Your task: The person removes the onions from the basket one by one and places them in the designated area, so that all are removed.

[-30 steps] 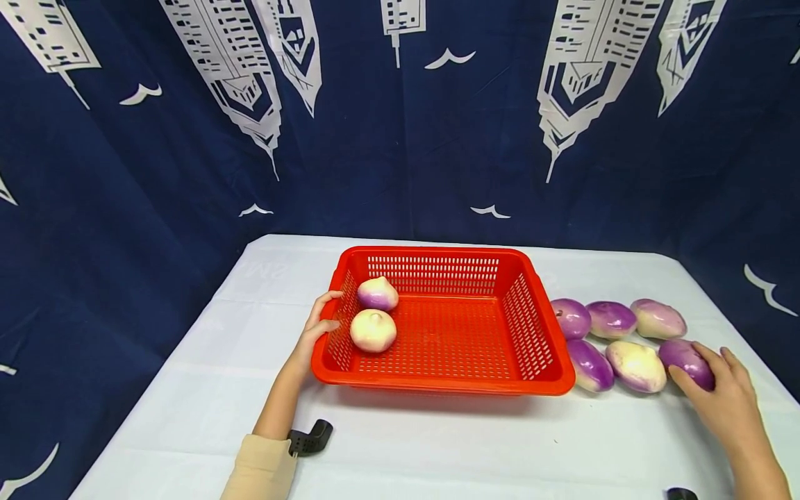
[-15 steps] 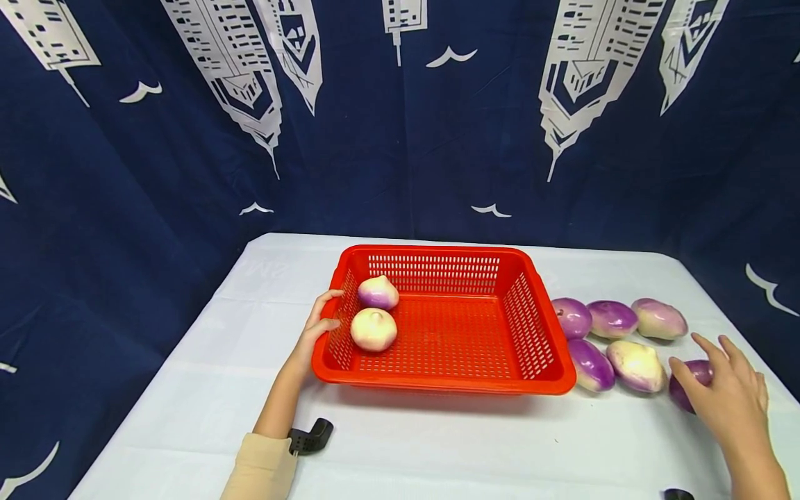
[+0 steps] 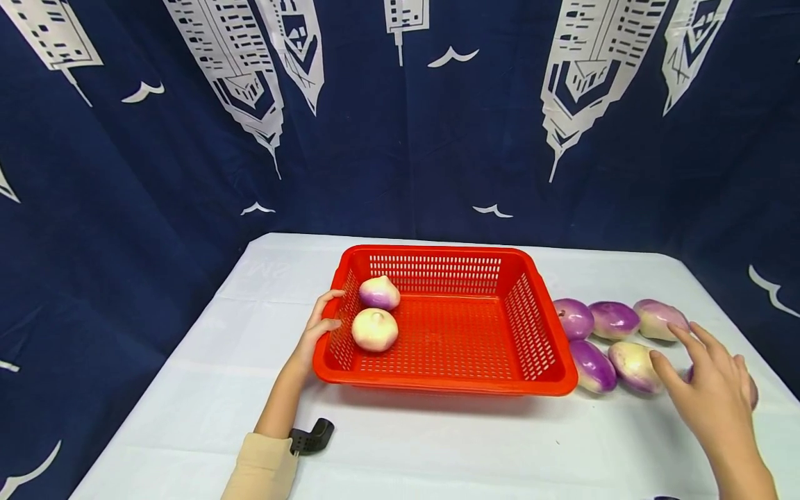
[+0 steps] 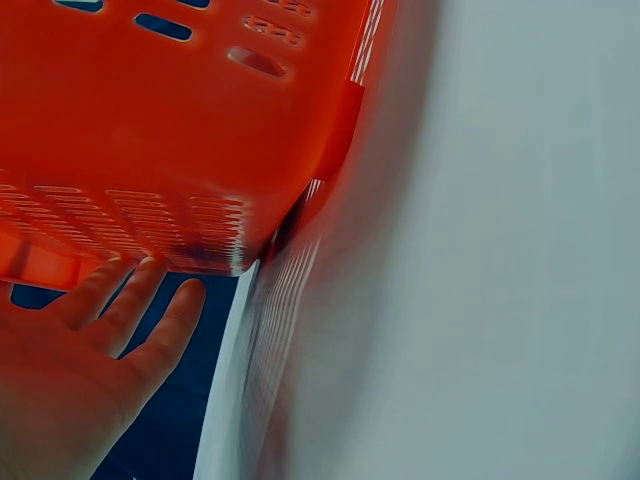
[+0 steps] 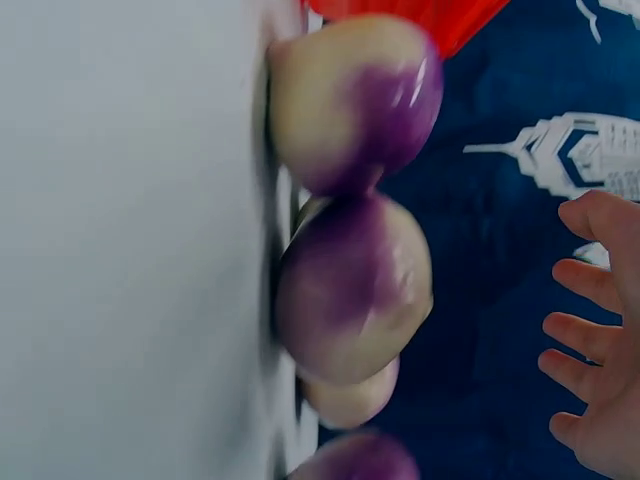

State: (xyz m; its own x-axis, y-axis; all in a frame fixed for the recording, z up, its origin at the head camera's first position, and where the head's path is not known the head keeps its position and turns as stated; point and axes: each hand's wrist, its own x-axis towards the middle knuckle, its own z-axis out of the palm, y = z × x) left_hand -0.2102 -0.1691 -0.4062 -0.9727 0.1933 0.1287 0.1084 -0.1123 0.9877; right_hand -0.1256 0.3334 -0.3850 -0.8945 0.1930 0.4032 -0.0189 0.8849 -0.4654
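Beige sleeve on the left arm — black wrist mount.

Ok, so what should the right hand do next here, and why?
Probably lower onto the nearest turnip and grip it. The right hand hovers open over the turnips, holding nothing, while the left hand rests against the red basket, where two turnips already lie.

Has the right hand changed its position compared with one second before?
Yes. The right hand has lifted off the purple turnip at the table's right edge and shifted left, toward the red basket, fingers spread.
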